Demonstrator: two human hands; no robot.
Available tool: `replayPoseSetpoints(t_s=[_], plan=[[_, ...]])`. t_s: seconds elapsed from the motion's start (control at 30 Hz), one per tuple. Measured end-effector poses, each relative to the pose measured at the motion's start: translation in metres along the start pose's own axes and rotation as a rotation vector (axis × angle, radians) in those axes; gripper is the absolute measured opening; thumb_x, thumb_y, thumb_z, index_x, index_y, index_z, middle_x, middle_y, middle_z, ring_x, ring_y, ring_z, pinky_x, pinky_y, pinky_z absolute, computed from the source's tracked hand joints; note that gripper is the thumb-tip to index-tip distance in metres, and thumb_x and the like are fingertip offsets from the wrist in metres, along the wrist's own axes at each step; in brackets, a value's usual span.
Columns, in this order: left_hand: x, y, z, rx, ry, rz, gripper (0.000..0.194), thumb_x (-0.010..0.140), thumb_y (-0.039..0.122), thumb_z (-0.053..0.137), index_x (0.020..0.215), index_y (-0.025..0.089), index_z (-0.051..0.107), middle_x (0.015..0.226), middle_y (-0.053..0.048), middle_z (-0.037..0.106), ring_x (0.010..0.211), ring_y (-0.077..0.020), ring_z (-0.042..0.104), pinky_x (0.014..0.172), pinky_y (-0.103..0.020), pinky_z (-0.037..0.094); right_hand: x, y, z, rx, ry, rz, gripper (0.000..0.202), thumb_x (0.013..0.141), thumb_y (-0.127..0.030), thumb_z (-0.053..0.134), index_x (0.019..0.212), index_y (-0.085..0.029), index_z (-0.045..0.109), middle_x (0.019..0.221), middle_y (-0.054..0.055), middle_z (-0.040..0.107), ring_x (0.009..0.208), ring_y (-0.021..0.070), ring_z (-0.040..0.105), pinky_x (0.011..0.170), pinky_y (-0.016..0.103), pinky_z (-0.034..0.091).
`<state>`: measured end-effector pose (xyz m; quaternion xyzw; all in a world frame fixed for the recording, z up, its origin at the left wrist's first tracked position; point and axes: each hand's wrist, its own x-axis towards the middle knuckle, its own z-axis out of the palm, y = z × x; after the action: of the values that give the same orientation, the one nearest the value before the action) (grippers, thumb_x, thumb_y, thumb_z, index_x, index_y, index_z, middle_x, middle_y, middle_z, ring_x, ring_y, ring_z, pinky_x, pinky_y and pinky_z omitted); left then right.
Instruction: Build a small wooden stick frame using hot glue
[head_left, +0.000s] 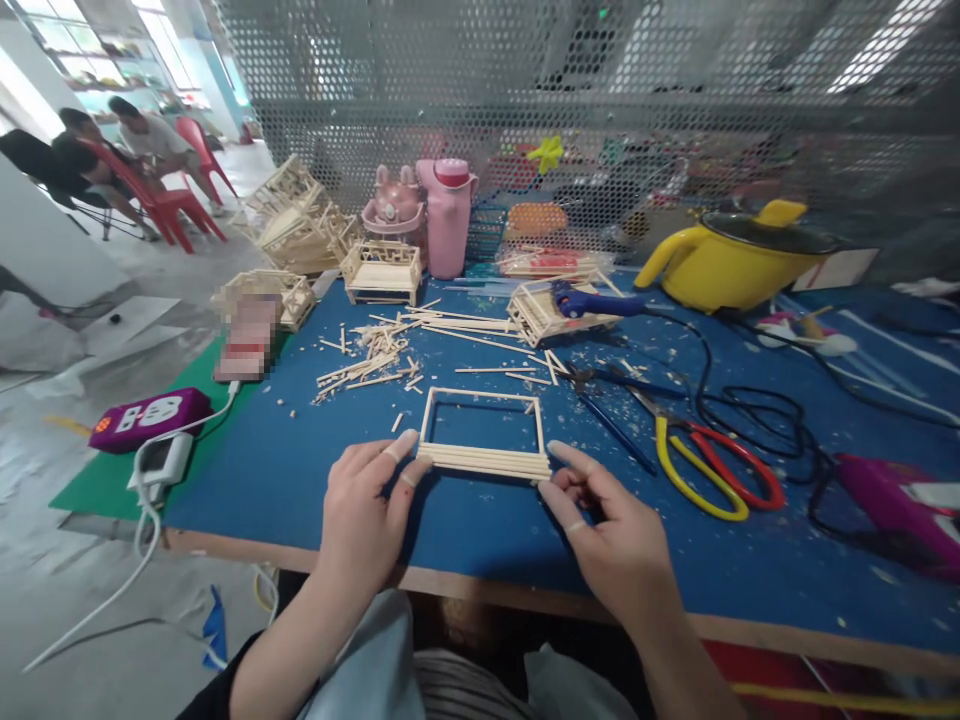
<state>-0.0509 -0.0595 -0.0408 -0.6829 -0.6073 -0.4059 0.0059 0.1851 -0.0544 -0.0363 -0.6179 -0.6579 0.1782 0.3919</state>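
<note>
A small rectangular frame of pale wooden sticks point(484, 459) rests on the blue table mat, several sticks lying side by side along its near edge. My left hand point(373, 500) pinches the left end of those sticks between thumb and forefinger. At the right end, the thumb and forefinger of my right hand point(606, 520) hold the same frame. Pale coverings show on some fingertips. Loose sticks point(375, 355) lie in a pile beyond the frame, on the left.
Scissors point(701, 465) with yellow and red handles, pliers point(611, 420) and a blue glue gun point(592, 300) lie right. Behind stand a small wooden bench point(382, 270), a pink bottle point(448, 220) and a yellow pot point(735, 260). A phone point(247, 335) is left; cables cross the right side.
</note>
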Motion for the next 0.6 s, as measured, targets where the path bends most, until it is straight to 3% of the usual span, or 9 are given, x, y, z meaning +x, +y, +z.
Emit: replayPoseSetpoints(t_s=[0.33, 0.5, 0.6], plan=[[0.0017, 0.0021, 0.0046, -0.038, -0.014, -0.041, 0.025, 0.087, 0.037, 0.056, 0.091, 0.019, 0.074, 0.087, -0.004, 0.074, 0.079, -0.0162, 0.067, 0.072, -0.026, 0.052, -0.0011, 0.004, 0.0012, 0.005, -0.019, -0.04, 0.026, 0.086, -0.031, 0.057, 0.104, -0.021, 0.071, 0.097, 0.005, 0.074, 0.087, 0.0183, 0.068, 0.078, 0.027, 0.052], [0.0036, 0.0018, 0.0045, -0.07, -0.052, -0.093, 0.028, 0.086, 0.04, 0.056, 0.092, 0.019, 0.073, 0.089, -0.004, 0.074, 0.082, -0.0175, 0.066, 0.075, -0.029, 0.051, -0.0004, 0.0036, 0.0024, 0.1, -0.026, 0.044, 0.024, 0.083, -0.031, 0.059, 0.103, -0.021, 0.069, 0.083, 0.003, 0.072, 0.071, 0.0157, 0.065, 0.07, 0.027, 0.052], [0.0042, 0.0024, 0.0036, -0.097, -0.081, -0.139, 0.028, 0.085, 0.042, 0.056, 0.093, 0.021, 0.073, 0.092, -0.004, 0.074, 0.085, -0.0184, 0.066, 0.077, -0.03, 0.051, -0.0011, 0.0027, 0.0043, 0.17, 0.001, 0.12, 0.037, 0.08, -0.03, 0.062, 0.115, -0.019, 0.059, 0.078, 0.001, 0.069, 0.063, 0.013, 0.059, 0.065, 0.026, 0.051]])
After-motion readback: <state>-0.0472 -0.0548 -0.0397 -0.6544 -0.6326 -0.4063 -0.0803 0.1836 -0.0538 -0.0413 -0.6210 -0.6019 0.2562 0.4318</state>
